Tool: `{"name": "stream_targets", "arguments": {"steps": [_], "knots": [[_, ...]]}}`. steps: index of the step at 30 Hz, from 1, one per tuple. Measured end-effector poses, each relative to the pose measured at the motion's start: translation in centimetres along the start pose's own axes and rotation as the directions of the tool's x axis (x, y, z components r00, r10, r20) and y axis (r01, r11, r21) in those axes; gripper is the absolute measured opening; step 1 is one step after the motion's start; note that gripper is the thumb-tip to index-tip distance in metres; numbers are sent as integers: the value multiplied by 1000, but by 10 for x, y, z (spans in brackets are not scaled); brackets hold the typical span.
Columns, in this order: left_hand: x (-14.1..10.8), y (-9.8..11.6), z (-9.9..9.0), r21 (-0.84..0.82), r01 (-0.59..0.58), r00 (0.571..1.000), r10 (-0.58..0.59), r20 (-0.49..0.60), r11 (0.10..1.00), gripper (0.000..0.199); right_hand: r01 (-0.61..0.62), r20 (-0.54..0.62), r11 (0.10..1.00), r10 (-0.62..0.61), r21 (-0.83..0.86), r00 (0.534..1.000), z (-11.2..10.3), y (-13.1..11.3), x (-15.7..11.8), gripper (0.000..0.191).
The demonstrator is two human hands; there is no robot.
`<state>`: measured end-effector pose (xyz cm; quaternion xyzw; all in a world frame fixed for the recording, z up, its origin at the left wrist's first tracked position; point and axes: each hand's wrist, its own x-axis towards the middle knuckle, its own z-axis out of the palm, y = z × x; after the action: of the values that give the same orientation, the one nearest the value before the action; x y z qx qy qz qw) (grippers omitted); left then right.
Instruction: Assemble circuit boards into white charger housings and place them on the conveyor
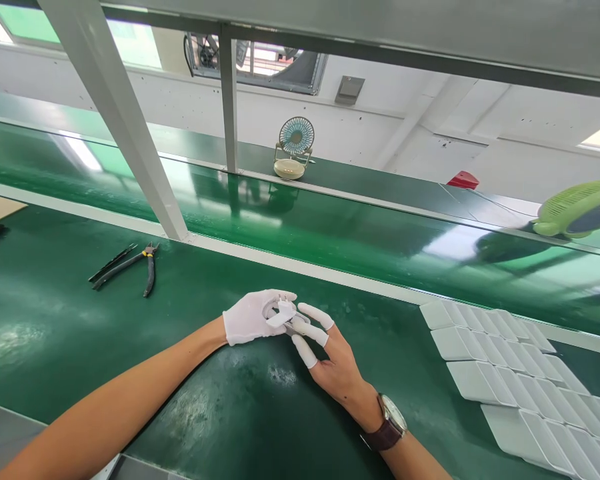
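In a snug white glove, the left hand [247, 318] grasps a smooth white plug [284, 310] and its looped grey cord [296, 327] above the glossy, scuffed green counter [220, 413], near the middle of its pale far edge. The right hand [336, 365] angles in from the near right corner, white-sheathed fingers bent at the cord; whether they pinch it I cannot tell. Thin, round-cornered white trays [480, 383] overlap towards the right edge.

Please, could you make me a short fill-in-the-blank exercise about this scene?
The left hand, in a white ____, holds a white plug.
A watch is worn on the ____ wrist.
The tabletop is coloured ____.
The pliers lie nearer to the ____ hand.

Missing words: glove; right; green; left.
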<state>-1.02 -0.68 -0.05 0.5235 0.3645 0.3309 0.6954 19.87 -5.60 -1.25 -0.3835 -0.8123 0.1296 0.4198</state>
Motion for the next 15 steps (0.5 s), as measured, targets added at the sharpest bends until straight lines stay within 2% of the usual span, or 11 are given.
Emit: {"name": "stream_targets", "arguments": {"steps": [6, 11, 15], "knots": [[1, -1, 0, -10, 32, 999, -32, -15, 999, 65, -16, 102, 1000, 14, 14, 995, 2, -5, 3, 45], [2, 0, -1, 19, 49, 999, -49, -15, 999, 70, -24, 89, 999, 21, 31, 996, 4, -2, 4, 43], [3, -1, -2, 58, 116, 993, -114, -32, 992, 73, -36, 65, 999, 34, 31, 997, 5, -2, 4, 40]]}}
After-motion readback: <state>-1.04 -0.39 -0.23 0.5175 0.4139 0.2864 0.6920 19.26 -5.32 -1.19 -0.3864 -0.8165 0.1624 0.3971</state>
